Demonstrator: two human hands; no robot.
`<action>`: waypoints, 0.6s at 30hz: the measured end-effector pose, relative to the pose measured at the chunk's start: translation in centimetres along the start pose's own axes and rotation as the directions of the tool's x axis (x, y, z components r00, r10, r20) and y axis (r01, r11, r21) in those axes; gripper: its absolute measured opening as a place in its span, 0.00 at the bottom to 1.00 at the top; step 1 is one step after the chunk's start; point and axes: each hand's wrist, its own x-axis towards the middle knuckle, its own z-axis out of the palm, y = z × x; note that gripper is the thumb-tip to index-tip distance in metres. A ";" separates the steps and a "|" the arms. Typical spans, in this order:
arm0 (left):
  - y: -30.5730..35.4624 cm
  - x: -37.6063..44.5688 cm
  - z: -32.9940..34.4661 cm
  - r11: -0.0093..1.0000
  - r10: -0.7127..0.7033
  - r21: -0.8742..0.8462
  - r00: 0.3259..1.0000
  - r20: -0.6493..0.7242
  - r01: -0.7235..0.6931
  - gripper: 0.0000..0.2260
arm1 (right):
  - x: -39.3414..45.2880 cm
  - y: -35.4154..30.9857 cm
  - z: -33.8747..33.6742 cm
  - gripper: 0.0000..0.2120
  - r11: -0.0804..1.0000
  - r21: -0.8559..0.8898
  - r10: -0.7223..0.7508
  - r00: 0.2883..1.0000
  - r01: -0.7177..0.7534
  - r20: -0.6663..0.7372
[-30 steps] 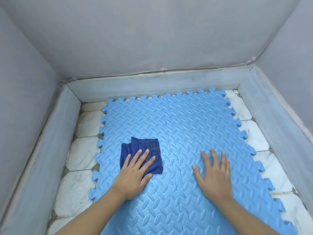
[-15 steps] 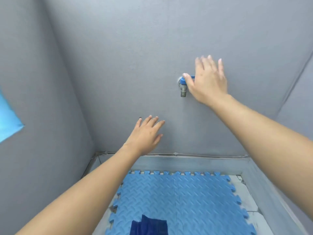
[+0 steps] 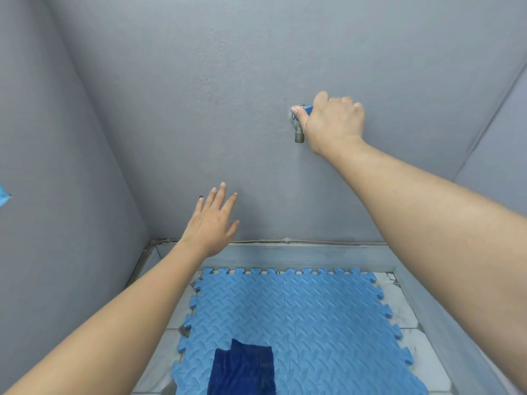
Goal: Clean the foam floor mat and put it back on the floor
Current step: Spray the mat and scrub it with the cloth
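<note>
The light-blue foam mat point(image 3: 319, 323) with interlocking edges lies flat on the tiled floor below me. A dark-blue cloth point(image 3: 242, 369) lies loose on its near left part. High on the grey back wall is a metal tap point(image 3: 298, 132) with a blue handle. My right hand point(image 3: 332, 121) grips that handle, fingers curled over it and thumb across its left end. My left hand point(image 3: 214, 220) hangs in the air in front of the wall, fingers straight and spread, holding nothing.
Grey walls point(image 3: 199, 109) close in at the left, back and right. A low grey ledge point(image 3: 299, 258) runs along the wall's foot behind the mat. White floor tiles point(image 3: 399, 306) show beside the mat. A light-blue edge point(image 3: 4, 196) pokes in at far left.
Both hands have left the mat and cloth and risen to the wall. My right hand, flat beside the tap half a second ago, now has its fingers curled on the handle.
</note>
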 end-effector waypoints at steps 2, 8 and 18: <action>0.0 0.3 -0.2 1.000 0.011 -0.009 1.000 -0.009 -0.011 0.27 | 0.0 -0.2 0.1 0.29 1.000 -0.016 0.012 1.000 -0.013 -0.016; 0.4 0.5 -0.3 0.998 0.031 -0.049 0.999 -0.039 -0.033 0.30 | 0.2 -0.5 0.1 0.29 0.999 -0.030 0.017 1.000 -0.017 -0.016; 0.1 -0.5 0.6 0.998 0.028 -0.047 0.999 -0.032 -0.029 0.31 | 0.0 -0.6 0.1 0.30 0.999 -0.010 0.033 0.999 -0.033 -0.033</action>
